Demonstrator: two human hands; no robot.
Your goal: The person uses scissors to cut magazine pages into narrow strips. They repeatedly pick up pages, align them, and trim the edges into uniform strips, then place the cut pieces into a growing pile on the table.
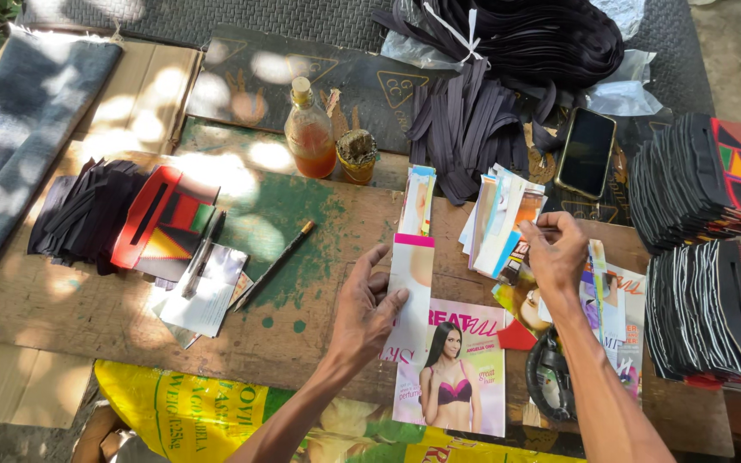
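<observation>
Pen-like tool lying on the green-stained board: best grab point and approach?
Take the pen-like tool at mid-shaft, from straight above, fingers across its width. It lies flat and diagonal on the wooden board, pale tip up-right, with bare wood beside the middle. Its lower end meets the paper pieces, so avoid that end.

Worn green-stained board (302, 214): bottle (310, 130), pen (273, 266), magazine cuttings (501, 219).
</observation>
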